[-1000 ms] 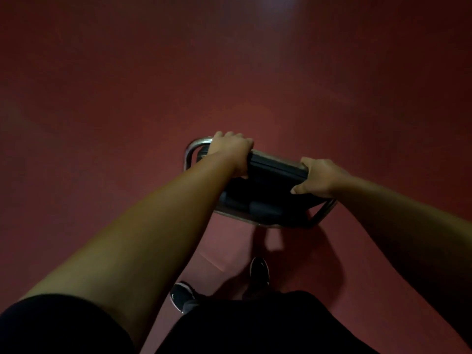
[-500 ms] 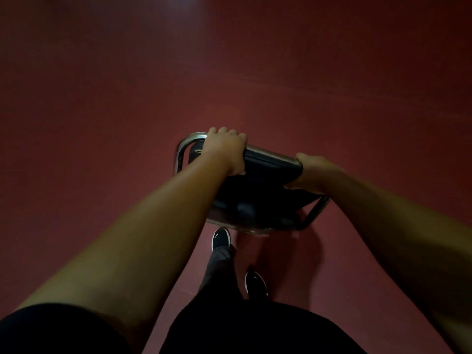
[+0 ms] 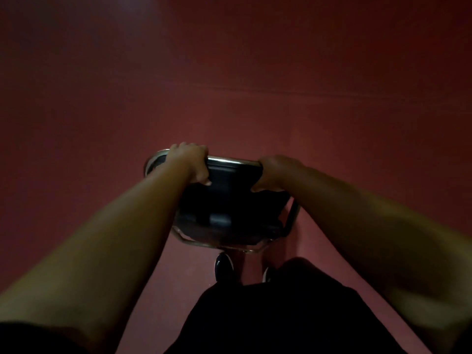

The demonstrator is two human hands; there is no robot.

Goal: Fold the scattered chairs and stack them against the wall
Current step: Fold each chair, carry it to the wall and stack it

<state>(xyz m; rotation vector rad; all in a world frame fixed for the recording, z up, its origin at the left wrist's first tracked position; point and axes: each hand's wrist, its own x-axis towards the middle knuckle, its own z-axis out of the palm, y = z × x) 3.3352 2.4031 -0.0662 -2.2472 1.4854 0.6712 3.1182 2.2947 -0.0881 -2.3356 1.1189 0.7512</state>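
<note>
I had both hands on the chair (image 3: 229,198), which was straight in front of me, between my outstretched arms and just ahead of my feet. My left hand (image 3: 190,162) was clamped over the top rail near its left corner, fingers curled over the far side of the shiny metal tube and thumb tucked down against the dark padding on my side. My right hand (image 3: 274,171) gripped the same top edge near the right corner, fingers wrapped over the rail and thumb pressed onto the pad. The stretch of rail between my hands was bare.

The chair was black with a metal tube frame. From above I looked down its padded face to the lower frame bar, which sat nearest my legs. In the dim light I could not tell whether the seat was fully folded against the back, nor whether the legs touched the ground.

Under everything lay a dark red floor (image 3: 255,111), with a faint line running across it farther out. One dark shoe (image 3: 224,267) showed just below the chair's lower bar, and the edge of the other shoe (image 3: 267,274) peeked out beside my dark clothes (image 3: 281,323).
</note>
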